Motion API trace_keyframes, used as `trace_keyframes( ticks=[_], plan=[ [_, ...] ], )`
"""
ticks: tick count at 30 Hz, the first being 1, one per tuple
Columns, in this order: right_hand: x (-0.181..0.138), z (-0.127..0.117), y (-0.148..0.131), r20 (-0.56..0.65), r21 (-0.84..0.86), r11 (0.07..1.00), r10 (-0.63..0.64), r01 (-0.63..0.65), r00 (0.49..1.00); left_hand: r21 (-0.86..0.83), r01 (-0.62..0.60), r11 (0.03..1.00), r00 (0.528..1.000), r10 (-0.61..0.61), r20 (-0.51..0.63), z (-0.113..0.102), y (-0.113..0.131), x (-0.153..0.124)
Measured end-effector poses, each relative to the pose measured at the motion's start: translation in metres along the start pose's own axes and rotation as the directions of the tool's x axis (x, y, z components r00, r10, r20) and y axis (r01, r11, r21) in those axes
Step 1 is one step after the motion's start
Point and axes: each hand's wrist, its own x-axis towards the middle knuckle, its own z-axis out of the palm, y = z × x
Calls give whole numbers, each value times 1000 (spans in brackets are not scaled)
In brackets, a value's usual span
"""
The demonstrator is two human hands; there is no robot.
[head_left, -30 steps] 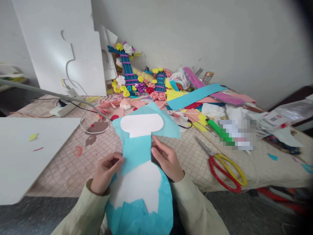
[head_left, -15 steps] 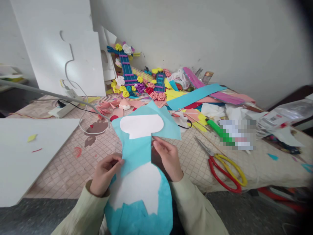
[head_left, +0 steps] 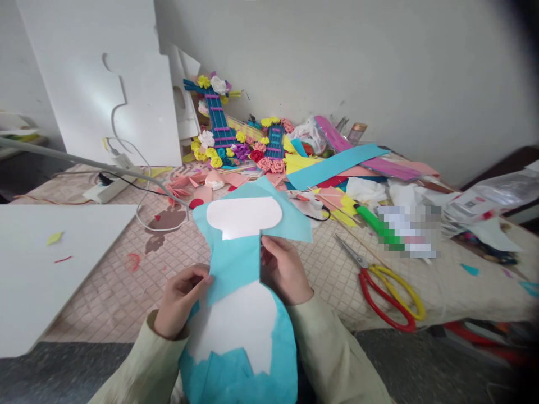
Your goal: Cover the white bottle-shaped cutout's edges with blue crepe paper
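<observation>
A white guitar-shaped board (head_left: 236,320) is between my hands, its rounded body toward me. Turquoise paper (head_left: 234,264) wraps across its neck and spreads out behind the white head. More turquoise paper is folded over the rim of the body, with ragged edges around a bare white middle. My left hand (head_left: 183,300) pinches the left edge of the neck, thumb on top. At the neck's right edge, my right hand (head_left: 286,269) grips the papered side just below the head, its fingers partly hidden behind it.
Scissors (head_left: 374,280) with red and yellow handles lie to the right, near a green glue stick or tool (head_left: 379,227). Decorated paper guitars (head_left: 219,120) and coloured paper strips (head_left: 337,165) are at the back. A white board (head_left: 63,269) lies left, with a cable (head_left: 147,182) behind it.
My right hand has closed in on the neck's right edge, its thumb and fingers now pressed against it. The left hand and the board have barely moved.
</observation>
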Motion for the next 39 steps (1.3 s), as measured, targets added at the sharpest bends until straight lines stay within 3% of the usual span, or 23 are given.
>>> trace_keyframes(
  ticks=[4,11,33,39],
  plan=[
    [5,2,5,114,276,946,145,-171,983,4,-1,1000,1000,1,3,-1,-1,-1],
    [5,8,4,141,388,881,231,-269,963,3,-27,1000,1000,27,1,0,-1,1],
    [4,22,-2,154,484,833,219,-267,963,-37,-14,999,1000,14,2,-2,-5,-2],
    [7,26,-3,91,477,842,240,-254,966,-8,-4,1000,1000,4,-9,-1,-2,-2]
  ],
)
